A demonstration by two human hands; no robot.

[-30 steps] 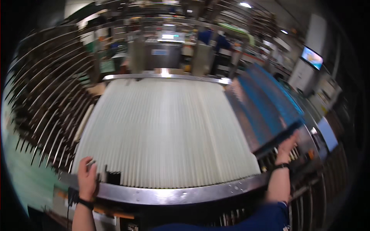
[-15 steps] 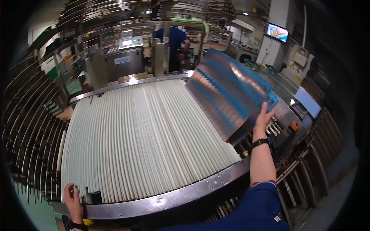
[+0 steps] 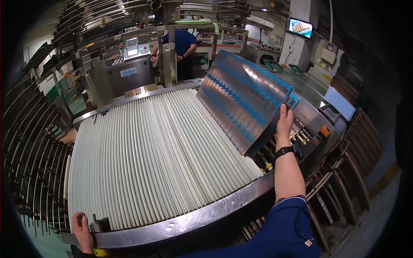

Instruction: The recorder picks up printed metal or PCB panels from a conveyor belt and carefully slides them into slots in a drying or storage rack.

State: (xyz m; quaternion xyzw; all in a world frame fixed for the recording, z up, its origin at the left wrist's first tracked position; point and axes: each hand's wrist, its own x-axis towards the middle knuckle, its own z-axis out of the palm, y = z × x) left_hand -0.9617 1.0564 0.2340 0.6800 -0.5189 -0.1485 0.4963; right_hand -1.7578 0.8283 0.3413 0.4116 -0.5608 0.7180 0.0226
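Observation:
My right hand (image 3: 284, 122) grips the right edge of thin copper-coloured circuit board panels (image 3: 245, 101) with blue patterning. At least two are stacked, slightly offset, and they lean up at a slant over the right end of a row of white tubes (image 3: 150, 159). At the front left corner of the machine, my left hand (image 3: 83, 233) is by the metal rail (image 3: 180, 225) and the tube ends. Its thumb and fingers are apart, with nothing seen between them.
Rollers with yellow ends (image 3: 267, 162) show right of the tubes. Dark curved racks (image 3: 34, 142) crowd the left side. Behind the far rail stand a control cabinet (image 3: 129, 79) and a person in dark blue (image 3: 184, 47). A screen (image 3: 300, 27) hangs at the back right.
The view has shifted a little, so most things sit further left. My right hand still holds the panels at a similar slant. The person behind has changed arm posture, with both arms now showing.

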